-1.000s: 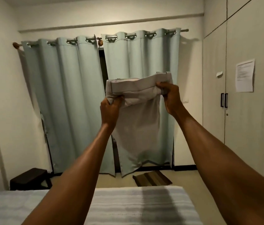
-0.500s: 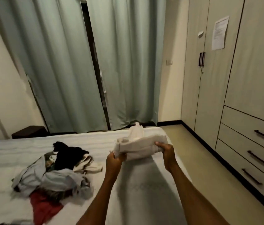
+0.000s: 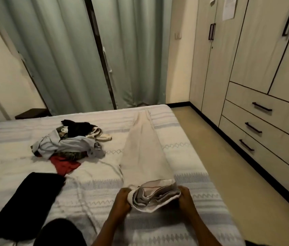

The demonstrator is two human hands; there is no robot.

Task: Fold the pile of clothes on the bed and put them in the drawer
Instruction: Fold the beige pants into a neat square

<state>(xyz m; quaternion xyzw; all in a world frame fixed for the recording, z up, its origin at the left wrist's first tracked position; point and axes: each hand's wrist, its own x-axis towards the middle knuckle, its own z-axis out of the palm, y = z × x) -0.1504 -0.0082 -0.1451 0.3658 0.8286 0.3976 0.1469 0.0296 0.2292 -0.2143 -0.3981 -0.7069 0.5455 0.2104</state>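
Two hands held the waistband of the pale trousers (image 3: 143, 153) at the near edge of the bed (image 3: 184, 157), the left hand (image 3: 121, 198) and the right hand (image 3: 186, 197) each clenched on one end of it, while the legs lay stretched flat across the striped cover toward the curtains (image 3: 65, 55). The unfolded pile of clothes (image 3: 71, 141) sat to the left of them, with a folded black garment (image 3: 26, 203) lying nearer, and the drawers (image 3: 264, 125) stood closed along the right wall.

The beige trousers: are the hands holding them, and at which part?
Yes. Left hand and right hand grip the beige trousers at the waistband, one at each end.
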